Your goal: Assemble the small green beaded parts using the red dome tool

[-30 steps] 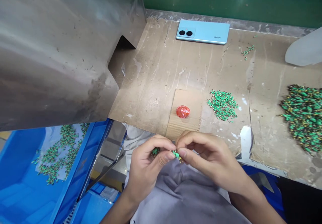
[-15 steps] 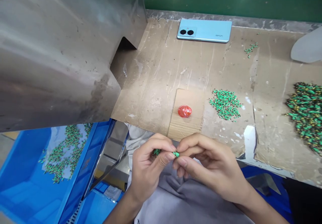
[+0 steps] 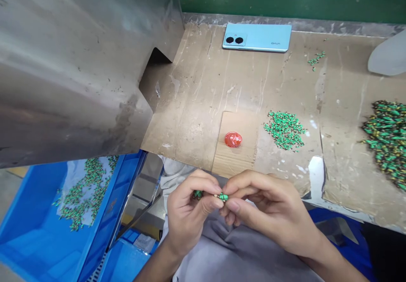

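Note:
Over my lap, my left hand [image 3: 185, 214] and my right hand [image 3: 272, 212] meet at the fingertips. Between them is a small green piece [image 3: 223, 197] with pale ends, pinched by thumb and forefinger of each hand. More green pieces [image 3: 198, 194] are tucked inside the curled fingers of my left hand. Just beyond my hands, a round red glossy blob or shallow dish [image 3: 233, 139] sits on a cardboard piece [image 3: 239, 121]. To its right lies a small heap of green pieces [image 3: 284, 130].
A larger heap of longer green-and-yellow pieces [image 3: 388, 142] lies far right. At the back rests a light-blue phone [image 3: 257, 38], with a white container [image 3: 388, 56] at the right edge. A metal housing [image 3: 79, 70] stands left, above a blue bin [image 3: 34, 214] holding green pieces.
The green piece between my fingertips shows more of itself now and has turned slightly. My hands stay almost in place, and the view has shifted a little.

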The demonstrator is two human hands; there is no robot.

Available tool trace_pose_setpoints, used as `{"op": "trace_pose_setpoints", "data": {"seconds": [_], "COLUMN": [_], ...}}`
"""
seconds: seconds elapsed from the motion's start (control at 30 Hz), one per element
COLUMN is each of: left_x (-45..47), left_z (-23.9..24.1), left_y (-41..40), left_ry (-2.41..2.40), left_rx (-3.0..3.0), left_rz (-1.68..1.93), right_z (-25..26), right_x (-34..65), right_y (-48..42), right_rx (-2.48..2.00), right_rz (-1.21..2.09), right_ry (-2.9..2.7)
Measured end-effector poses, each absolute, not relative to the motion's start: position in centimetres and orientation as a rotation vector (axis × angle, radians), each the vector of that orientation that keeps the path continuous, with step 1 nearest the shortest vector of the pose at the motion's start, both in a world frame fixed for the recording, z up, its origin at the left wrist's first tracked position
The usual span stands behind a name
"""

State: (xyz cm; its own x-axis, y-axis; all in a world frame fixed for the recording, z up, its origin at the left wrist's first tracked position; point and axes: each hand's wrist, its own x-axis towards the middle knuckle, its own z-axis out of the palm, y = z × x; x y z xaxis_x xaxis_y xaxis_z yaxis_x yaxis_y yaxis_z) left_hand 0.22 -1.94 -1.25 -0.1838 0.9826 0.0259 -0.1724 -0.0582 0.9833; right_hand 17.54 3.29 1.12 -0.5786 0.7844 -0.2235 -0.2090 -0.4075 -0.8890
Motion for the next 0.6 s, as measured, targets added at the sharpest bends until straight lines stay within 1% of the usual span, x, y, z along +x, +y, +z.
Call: {"op": "trace_pose_setpoints", "data": {"seconds": [0.2,0.43,0.6], "left_x": [0.0,0.0,0.1], "left_z": [-1.2,-0.9,-1.0], "left_y": [-1.7,-1.3,-1.4], "left_ry": [1.131,1.186,1.174], "left_rx": [1.050,1.204,1.275], "left_rz": [1.491,1.521,1.529], "right_z": [1.0,0.9,1.1], "right_x": [17.6,18.2,18.6], "right_y": [3.2,3.2,3.5], "right_rx": [-0.835,-0.752,-0.741], "right_rz": [1.946,1.635,1.565], "right_ry": [-1.251,-1.584,-1.711]}}
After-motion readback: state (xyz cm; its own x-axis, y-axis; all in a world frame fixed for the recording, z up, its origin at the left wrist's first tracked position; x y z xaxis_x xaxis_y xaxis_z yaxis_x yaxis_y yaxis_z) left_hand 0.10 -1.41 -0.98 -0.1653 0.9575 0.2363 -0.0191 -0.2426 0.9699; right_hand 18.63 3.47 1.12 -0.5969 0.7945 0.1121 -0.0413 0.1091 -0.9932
